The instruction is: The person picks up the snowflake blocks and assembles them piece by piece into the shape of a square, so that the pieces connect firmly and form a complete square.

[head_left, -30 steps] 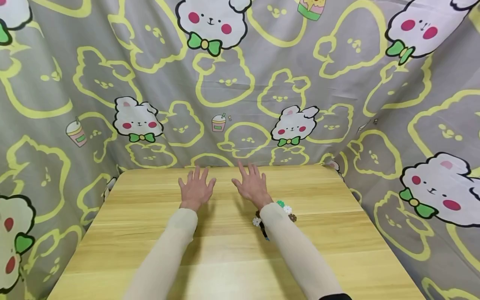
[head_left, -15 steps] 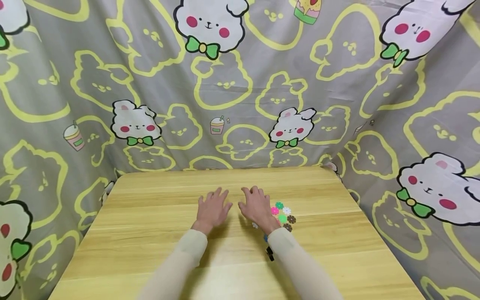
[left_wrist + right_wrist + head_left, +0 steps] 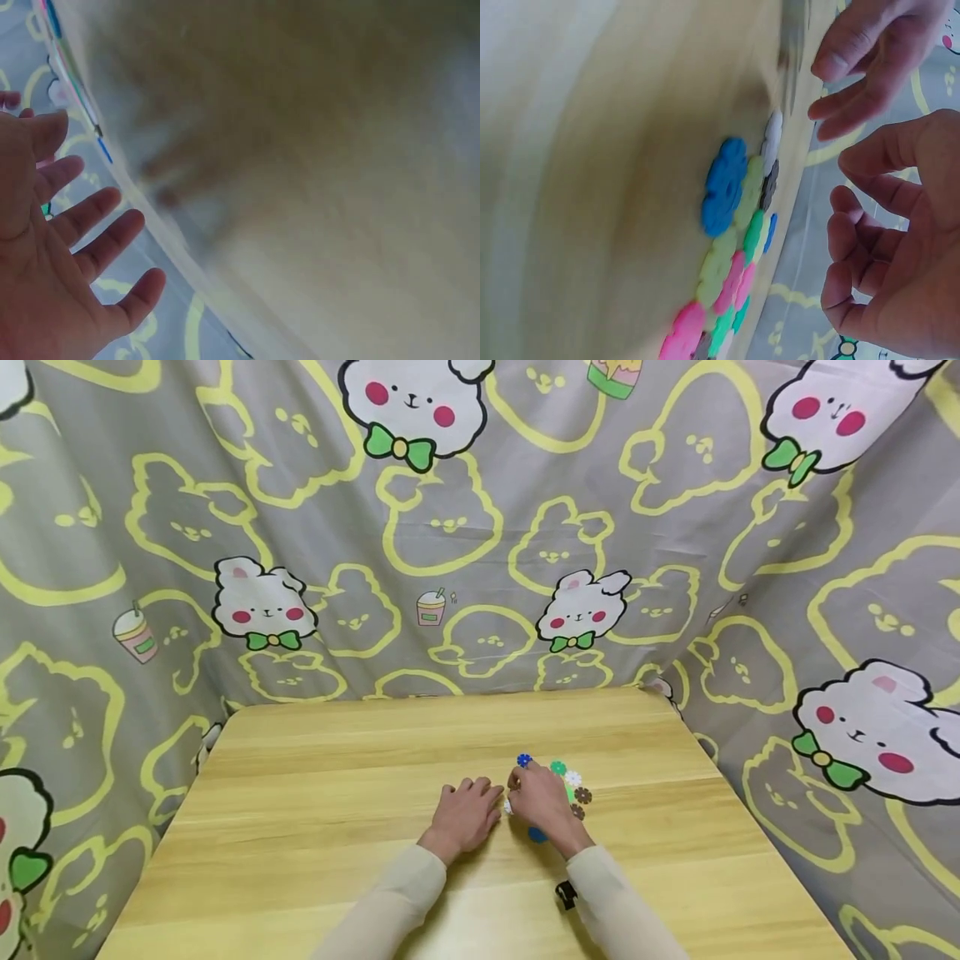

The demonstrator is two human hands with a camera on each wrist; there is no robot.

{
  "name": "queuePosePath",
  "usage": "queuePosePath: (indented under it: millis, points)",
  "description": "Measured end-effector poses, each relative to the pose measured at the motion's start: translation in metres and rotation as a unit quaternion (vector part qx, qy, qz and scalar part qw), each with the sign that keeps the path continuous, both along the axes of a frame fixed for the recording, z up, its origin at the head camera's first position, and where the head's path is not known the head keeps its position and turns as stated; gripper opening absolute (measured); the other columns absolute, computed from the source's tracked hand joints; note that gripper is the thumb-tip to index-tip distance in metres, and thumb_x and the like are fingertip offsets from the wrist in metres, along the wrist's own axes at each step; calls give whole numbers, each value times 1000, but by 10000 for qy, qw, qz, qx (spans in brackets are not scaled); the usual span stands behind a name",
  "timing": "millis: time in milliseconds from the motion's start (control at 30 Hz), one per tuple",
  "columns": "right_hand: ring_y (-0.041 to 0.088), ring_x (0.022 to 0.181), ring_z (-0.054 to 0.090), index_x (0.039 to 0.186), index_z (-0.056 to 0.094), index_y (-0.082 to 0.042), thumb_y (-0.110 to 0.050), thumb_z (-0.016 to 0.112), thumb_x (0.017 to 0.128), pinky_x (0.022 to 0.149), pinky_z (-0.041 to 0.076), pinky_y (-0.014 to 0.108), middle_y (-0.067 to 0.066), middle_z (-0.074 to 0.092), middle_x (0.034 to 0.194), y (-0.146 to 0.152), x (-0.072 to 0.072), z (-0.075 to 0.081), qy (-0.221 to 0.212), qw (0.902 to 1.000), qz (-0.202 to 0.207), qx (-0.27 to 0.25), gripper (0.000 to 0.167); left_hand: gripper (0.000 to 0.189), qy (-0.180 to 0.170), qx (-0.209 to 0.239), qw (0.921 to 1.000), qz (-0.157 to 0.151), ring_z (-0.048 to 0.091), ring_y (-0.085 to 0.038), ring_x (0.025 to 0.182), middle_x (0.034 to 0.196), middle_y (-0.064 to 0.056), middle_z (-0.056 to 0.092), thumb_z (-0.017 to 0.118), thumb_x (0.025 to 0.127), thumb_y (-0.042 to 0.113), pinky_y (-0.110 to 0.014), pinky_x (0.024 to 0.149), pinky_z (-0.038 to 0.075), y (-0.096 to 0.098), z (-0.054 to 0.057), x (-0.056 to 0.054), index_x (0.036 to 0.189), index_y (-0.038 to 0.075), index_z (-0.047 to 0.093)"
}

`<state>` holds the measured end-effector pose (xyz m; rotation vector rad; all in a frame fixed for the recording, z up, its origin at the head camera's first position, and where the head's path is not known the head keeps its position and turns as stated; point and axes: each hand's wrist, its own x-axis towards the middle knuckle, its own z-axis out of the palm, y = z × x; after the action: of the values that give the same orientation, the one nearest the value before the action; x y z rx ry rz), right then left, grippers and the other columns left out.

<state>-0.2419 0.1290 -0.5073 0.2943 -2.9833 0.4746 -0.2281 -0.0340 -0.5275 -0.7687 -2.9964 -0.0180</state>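
Observation:
Several flower-shaped plastic discs lie in a cluster on the wooden table, partly hidden beneath my right hand (image 3: 542,797). Its fingers curl loosely above them, and the right wrist view shows nothing between those fingers. A dark blue disc (image 3: 523,760) shows just beyond its fingertips, and a lighter blue disc (image 3: 725,187) lies at the near side of the cluster. Brown (image 3: 582,795), white (image 3: 573,778) and green discs (image 3: 558,767) show to its right. My left hand (image 3: 463,817) is beside the cluster, its fingers spread and relaxed in the left wrist view (image 3: 52,247), holding nothing.
The light wooden table (image 3: 300,793) reaches back to a grey curtain (image 3: 480,552) with a bunny print, which also hangs along both sides. A small black object (image 3: 566,895) shows at the underside of my right sleeve.
Both hands have drawn back from the far part of the table toward me, and the left has moved right. Fingers once spread on the right hand are now curled over the discs.

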Motion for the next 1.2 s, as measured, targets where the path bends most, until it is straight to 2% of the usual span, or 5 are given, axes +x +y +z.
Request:
queuePosePath:
  millis: [267,467,633,967,1200]
  points:
    - [16,73,53,88,69,-16,-14,62,82,56,44,32,1,59,83,8,10,0,-301,9991,-11,-293,10,37,326,17,9994,-152,56,-20,109,128,4,55,49,98,45,-47,83,45,3,0,0,132,32,54]
    - [13,68,52,90,70,-15,-12,64,79,54,40,27,0,60,81,15,17,-2,-530,9980,-92,-343,12,35,177,-50,9996,-228,56,-19,107,126,4,55,48,99,45,-47,85,44,3,-1,-1,132,36,53]
    - [13,69,54,93,71,-13,-11,64,78,57,43,28,0,61,82,21,23,-4,-670,9974,-53,-275,17,34,116,-166,9995,-234,56,-19,108,126,4,56,47,99,47,-48,87,43,3,-1,-2,131,39,55]
    - [13,71,52,97,71,-13,-19,72,79,60,44,30,0,61,86,35,39,-10,-846,9960,55,-283,18,30,88,-207,9994,-274,57,-18,109,123,5,59,53,96,46,-47,91,44,6,3,2,116,25,61]
    - [14,78,54,98,70,-13,-20,75,79,66,48,32,0,62,90,42,52,-20,-878,9955,-25,-367,21,25,350,-268,9984,-364,62,-16,97,107,5,66,63,91,40,-44,87,48,9,2,13,106,21,67]
